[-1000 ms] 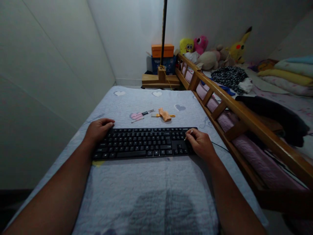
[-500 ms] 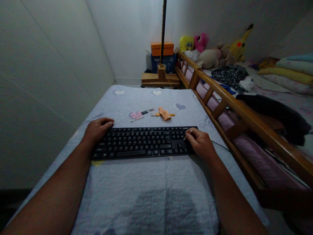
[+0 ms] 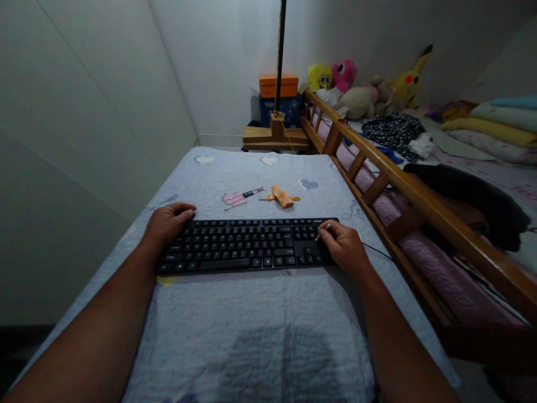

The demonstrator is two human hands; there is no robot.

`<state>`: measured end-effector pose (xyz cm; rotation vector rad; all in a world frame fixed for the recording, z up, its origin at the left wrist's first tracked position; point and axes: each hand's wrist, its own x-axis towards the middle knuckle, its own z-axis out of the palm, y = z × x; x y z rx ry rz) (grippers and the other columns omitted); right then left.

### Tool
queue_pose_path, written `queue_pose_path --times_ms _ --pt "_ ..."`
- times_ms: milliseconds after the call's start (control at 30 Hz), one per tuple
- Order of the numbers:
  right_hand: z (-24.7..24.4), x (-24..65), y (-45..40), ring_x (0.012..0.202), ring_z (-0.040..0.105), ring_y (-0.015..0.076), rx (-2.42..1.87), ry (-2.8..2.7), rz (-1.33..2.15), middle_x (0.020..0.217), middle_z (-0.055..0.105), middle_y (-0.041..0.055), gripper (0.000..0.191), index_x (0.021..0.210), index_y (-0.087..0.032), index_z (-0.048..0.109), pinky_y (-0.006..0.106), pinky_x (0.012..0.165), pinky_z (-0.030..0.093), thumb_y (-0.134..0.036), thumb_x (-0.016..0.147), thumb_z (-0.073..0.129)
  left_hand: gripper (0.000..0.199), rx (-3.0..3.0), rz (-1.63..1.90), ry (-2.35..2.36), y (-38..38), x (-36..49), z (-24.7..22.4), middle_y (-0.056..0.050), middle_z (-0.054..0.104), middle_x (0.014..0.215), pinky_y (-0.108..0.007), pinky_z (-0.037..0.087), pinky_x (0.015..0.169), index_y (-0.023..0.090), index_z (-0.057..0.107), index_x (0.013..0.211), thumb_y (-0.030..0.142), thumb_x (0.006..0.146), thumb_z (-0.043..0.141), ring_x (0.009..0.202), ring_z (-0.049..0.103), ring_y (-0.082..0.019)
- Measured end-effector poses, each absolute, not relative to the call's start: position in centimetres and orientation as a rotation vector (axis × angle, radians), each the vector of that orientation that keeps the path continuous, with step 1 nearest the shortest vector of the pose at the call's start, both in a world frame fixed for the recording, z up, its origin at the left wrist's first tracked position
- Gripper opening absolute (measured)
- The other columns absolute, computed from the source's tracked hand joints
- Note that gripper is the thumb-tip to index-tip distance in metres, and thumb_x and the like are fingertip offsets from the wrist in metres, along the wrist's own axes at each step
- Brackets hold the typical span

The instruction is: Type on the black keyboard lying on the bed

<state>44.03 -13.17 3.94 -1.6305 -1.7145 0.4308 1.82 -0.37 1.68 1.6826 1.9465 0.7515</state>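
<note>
A black keyboard lies flat on the pale quilted cloth, its number pad toward my right. My left hand grips its left end, with the thumb and forefinger by the far left corner; the other fingers are partly hidden. Over the number pad, my right hand pinches a cotton swab, whose lower tip is at the keys. Beyond the keyboard lie a screwdriver-like tool with a dark grip, another cotton swab, and a yellow-handled brush under a folded orange cloth.
The quilted cloth covers the surface before me. A wooden bed rail runs along the right, with plush toys and bedding behind it. At the far end, boxes stand behind a wooden post base. A cable leads off right.
Both hands stay almost where they were, and the keyboard has not moved. The swab in my right hand shows only a very slight shift.
</note>
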Motion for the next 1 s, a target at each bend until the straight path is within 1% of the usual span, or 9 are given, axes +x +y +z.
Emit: queue_pose_path --times_ms 133,333,433,600,767,1000 --pt "4.0 44.0 -13.1 0.067 0.063 0.0200 -1.642 -1.710 0.414 0.071 0.070 0.0022 0.020 0.077 -0.023 0.064 0.029 0.067 0.044 -0.032 0.090 0.053 0.051 1.676 0.733 1.948 -0.5 2.0 2.1 -0.008 0.079 0.110 -0.038 0.051 0.100 0.015 0.078 0.107 0.048 0.071 0.062 0.101 0.070 -0.029" --pt "4.1 44.1 -13.1 0.067 0.064 0.0207 -1.637 -1.703 0.394 0.070 0.070 0.0026 0.020 0.076 -0.023 0.064 0.030 0.067 0.045 -0.033 0.090 0.053 0.046 1.698 0.757 1.948 -0.3 1.9 2.1 -0.007 0.080 0.108 -0.037 0.052 0.100 0.017 0.078 0.101 0.047 0.071 0.062 0.101 0.070 -0.029" --pt "3.9 44.2 -13.0 0.069 0.066 0.0210 -1.643 -1.704 0.385 0.072 0.071 0.0030 0.020 0.077 -0.023 0.064 0.030 0.068 0.045 -0.032 0.090 0.053 0.046 1.703 0.748 1.945 -0.3 1.8 2.0 -0.008 0.080 0.110 -0.038 0.051 0.101 0.016 0.078 0.103 0.046 0.072 0.062 0.102 0.069 -0.029" --pt "3.6 44.4 -12.9 0.072 0.067 0.0216 -1.642 -1.697 0.379 0.075 0.072 0.0035 0.019 0.078 -0.023 0.065 0.030 0.070 0.045 -0.031 0.090 0.052 0.047 1.714 0.743 1.925 -0.3 1.6 1.8 -0.008 0.080 0.109 -0.038 0.051 0.099 0.016 0.078 0.105 0.047 0.074 0.063 0.100 0.069 -0.028" --pt "3.5 44.3 -12.7 0.073 0.067 0.0214 -1.639 -1.688 0.363 0.077 0.073 0.0038 0.020 0.080 -0.023 0.067 0.030 0.072 0.046 -0.031 0.090 0.053 0.044 1.723 0.740 1.931 -0.3 1.5 1.8 -0.007 0.080 0.106 -0.037 0.052 0.096 0.017 0.078 0.102 0.047 0.074 0.063 0.101 0.069 -0.028" --pt "2.9 44.6 -12.4 0.084 0.069 0.0245 -1.640 -1.671 0.337 0.086 0.076 0.0062 0.020 0.084 -0.023 0.071 0.034 0.079 0.048 -0.033 0.091 0.055 0.041 1.729 0.774 1.930 -0.2 1.4 1.5 -0.007 0.080 0.101 -0.038 0.054 0.095 0.021 0.079 0.098 0.049 0.072 0.063 0.096 0.071 -0.029"
